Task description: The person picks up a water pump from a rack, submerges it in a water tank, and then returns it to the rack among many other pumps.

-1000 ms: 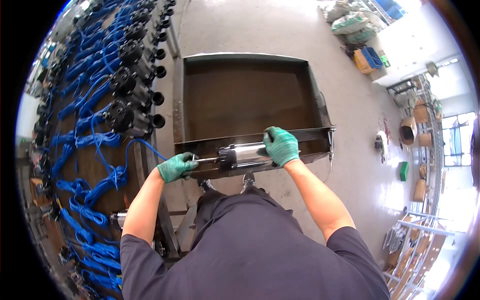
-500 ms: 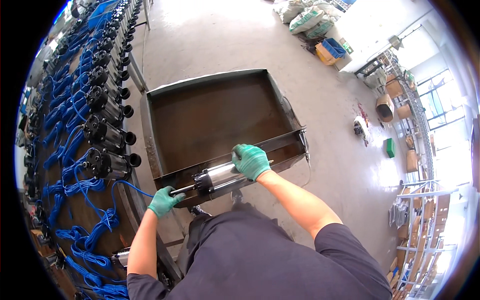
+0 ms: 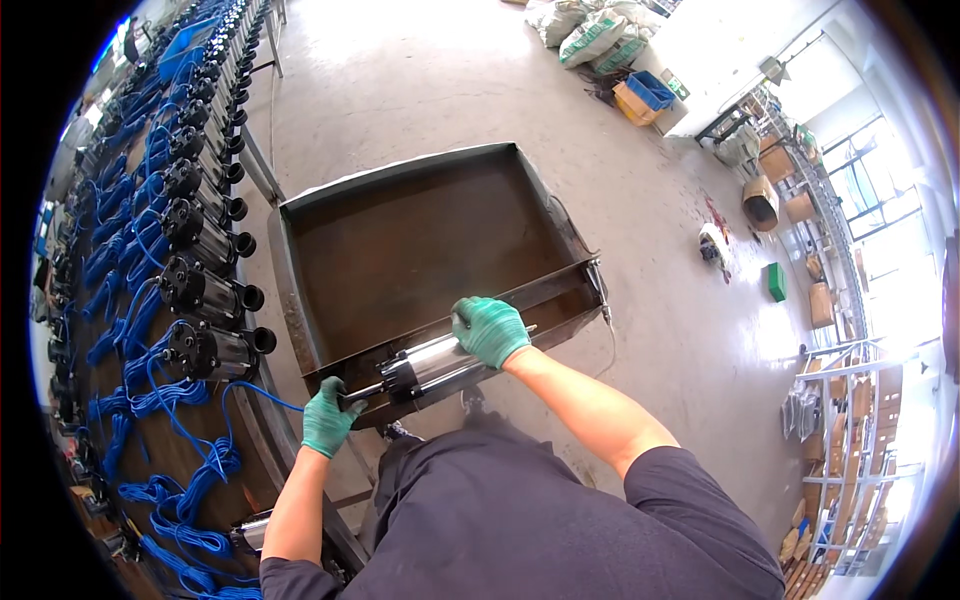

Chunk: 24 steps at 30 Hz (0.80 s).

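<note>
A steel-bodied pump (image 3: 430, 358) with a black ribbed end lies slanted over the near trough of a metal tank (image 3: 297, 290). My right hand (image 3: 490, 330), in a green glove, is wrapped over its cylinder from above. From the black end a thin rod (image 3: 365, 392) sticks out to the left. My left hand (image 3: 328, 420), also gloved in green, closes around the rod's outer end. A blue cable (image 3: 268, 393) runs from the table on the left to this hand. The palm side of both hands is hidden.
A long table (image 3: 200, 420) on the left carries rows of similar pumps (image 3: 215, 350) with coiled blue cables (image 3: 180, 490). A dark bar (image 3: 550, 287) crosses the tank. Farther off are sacks (image 3: 590, 38), a blue bin (image 3: 652, 90), a green box (image 3: 776, 282) and shelving (image 3: 850, 440).
My view has shifted slightly, moving the tank left and down in the picture. My left glove has turned more upright at the rod's end. My right hand stays on the pump's cylinder.
</note>
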Each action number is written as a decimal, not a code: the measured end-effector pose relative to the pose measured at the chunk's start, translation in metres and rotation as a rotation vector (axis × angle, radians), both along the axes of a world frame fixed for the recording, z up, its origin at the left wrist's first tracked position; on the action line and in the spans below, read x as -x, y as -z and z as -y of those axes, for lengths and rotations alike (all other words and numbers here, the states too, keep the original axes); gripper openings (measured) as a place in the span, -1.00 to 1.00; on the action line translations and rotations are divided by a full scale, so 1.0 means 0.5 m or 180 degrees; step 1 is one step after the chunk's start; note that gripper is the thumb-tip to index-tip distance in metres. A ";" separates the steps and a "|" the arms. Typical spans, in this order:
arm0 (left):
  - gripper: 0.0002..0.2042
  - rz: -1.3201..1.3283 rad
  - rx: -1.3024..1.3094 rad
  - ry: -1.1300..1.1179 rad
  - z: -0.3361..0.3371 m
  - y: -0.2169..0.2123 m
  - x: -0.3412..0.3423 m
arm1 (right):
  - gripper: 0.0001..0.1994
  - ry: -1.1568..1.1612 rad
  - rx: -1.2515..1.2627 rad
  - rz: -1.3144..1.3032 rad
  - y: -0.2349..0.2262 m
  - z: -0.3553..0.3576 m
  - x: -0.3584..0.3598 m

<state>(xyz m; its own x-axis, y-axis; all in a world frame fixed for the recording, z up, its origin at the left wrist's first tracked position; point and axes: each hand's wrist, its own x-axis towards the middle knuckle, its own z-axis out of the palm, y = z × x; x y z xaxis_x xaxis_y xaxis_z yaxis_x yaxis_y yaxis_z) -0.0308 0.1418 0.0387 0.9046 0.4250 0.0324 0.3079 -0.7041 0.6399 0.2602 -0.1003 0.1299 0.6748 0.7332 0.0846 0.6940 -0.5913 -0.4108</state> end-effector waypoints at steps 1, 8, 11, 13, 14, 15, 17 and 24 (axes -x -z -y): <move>-0.66 -0.0150 0.0534 -0.0385 0.001 -0.015 -0.005 | -0.83 0.0006 0.0012 -0.0007 0.000 0.002 -0.001; -0.48 -0.1970 0.4529 -0.1789 -0.043 -0.075 -0.043 | -0.83 0.0020 -0.0076 0.0025 -0.002 0.008 -0.006; -0.67 -0.0794 0.4825 -0.1534 -0.039 -0.031 -0.002 | -0.85 -0.0081 -0.0181 0.0175 0.001 -0.015 -0.002; -0.71 -0.0150 0.4211 -0.0784 -0.023 -0.006 0.029 | -0.87 -0.0057 -0.0195 0.0167 0.004 -0.015 -0.003; -0.70 -0.0106 0.4007 -0.0616 -0.022 0.003 0.033 | -0.86 0.0028 -0.0316 0.0152 0.016 -0.013 0.001; -0.69 -0.0175 0.3967 -0.0664 -0.021 0.002 0.031 | -0.87 -0.0022 -0.0308 0.0171 0.018 -0.009 0.000; -0.73 -0.0381 0.3981 -0.0596 -0.023 -0.029 0.007 | -0.88 0.0062 -0.0374 0.0098 0.012 0.001 0.002; -0.63 -0.2016 0.3703 0.0327 -0.115 -0.067 -0.031 | -0.86 -0.0147 -0.0151 0.0197 0.022 -0.006 0.002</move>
<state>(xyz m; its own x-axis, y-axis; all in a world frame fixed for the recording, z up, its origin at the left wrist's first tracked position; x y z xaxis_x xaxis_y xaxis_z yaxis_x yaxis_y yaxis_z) -0.0154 0.1994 0.0722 0.6579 -0.1529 -0.7374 0.7529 0.1148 0.6480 0.2593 -0.0971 0.1187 0.6327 0.7576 0.1605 0.7450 -0.5389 -0.3932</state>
